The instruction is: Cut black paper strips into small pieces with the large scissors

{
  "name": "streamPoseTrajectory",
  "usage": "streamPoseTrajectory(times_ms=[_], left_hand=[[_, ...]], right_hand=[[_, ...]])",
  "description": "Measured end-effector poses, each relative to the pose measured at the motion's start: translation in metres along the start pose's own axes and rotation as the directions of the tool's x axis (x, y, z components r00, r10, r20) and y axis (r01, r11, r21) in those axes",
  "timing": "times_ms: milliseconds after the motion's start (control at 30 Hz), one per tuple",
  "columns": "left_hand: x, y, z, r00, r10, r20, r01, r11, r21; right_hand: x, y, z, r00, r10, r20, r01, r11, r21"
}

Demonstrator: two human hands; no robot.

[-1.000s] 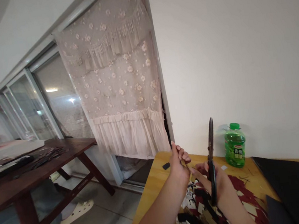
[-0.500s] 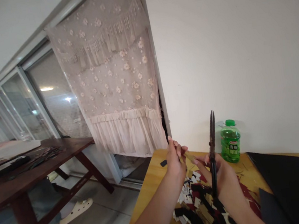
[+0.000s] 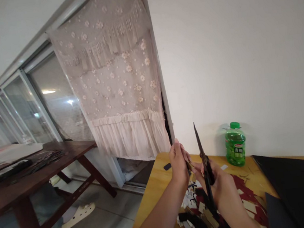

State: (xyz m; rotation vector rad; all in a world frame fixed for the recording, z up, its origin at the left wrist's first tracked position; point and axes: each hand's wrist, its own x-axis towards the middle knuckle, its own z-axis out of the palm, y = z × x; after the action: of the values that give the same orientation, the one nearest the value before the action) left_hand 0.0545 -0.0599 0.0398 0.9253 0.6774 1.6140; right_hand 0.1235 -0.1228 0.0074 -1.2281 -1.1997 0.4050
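Observation:
Scissors [image 3: 199, 147] with dark blades stand upright in my right hand [image 3: 220, 183], tips up and blades together. That hand's fingertips also reach a small brown piece of card [image 3: 189, 166]. My left hand [image 3: 178, 162] is closed on the same piece, its thumb pointing up; its fingers partly hide the piece. Under both hands lies a heap of cut scraps [image 3: 200, 217] in black, white, brown and dark red. A small dark piece [image 3: 167, 167] lies left of my left hand on the wooden table [image 3: 148, 199].
A green bottle [image 3: 235, 146] stands by the wall at the back. Large black sheets [image 3: 301, 184] cover the table's right side. To the left, a dark table [image 3: 70, 153] bears loose dark pieces, and a person's shoe [image 3: 71, 222] shows beneath it. A lace curtain [image 3: 121, 88] hangs behind.
My right hand and the scissors have moved left, closer to my left hand. The scissors now lean left. The brown piece has turned and is more hidden between the fingers.

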Motion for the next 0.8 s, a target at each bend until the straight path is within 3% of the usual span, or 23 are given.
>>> streamPoseTrajectory(times_ms=[133,267,367,467,567,800], left_hand=[[-0.002,0.008,0.002,0.997,-0.062,0.047,0.067,0.99,-0.126],[-0.005,0.019,0.005,0.968,-0.19,0.166,0.238,0.903,-0.357],[-0.005,0.026,0.005,0.951,-0.222,0.217,0.297,0.852,-0.43],[-0.004,0.028,0.005,0.951,-0.197,0.239,0.285,0.857,-0.43],[-0.003,0.028,0.005,0.95,-0.165,0.264,0.259,0.891,-0.373],[-0.005,0.031,0.006,0.958,-0.045,0.283,0.116,0.964,-0.239]], right_hand=[[0.001,0.001,0.002,0.997,0.04,0.06,-0.046,0.994,0.104],[0.004,-0.005,0.0,0.999,0.018,0.037,-0.026,0.969,0.244],[0.005,-0.014,-0.005,0.992,0.102,0.079,-0.123,0.931,0.344],[0.003,-0.019,-0.006,0.95,0.229,0.214,-0.309,0.791,0.527],[-0.002,-0.021,-0.001,0.912,0.343,0.225,-0.4,0.62,0.675],[-0.004,-0.016,0.007,0.883,0.388,0.263,-0.441,0.493,0.75]])
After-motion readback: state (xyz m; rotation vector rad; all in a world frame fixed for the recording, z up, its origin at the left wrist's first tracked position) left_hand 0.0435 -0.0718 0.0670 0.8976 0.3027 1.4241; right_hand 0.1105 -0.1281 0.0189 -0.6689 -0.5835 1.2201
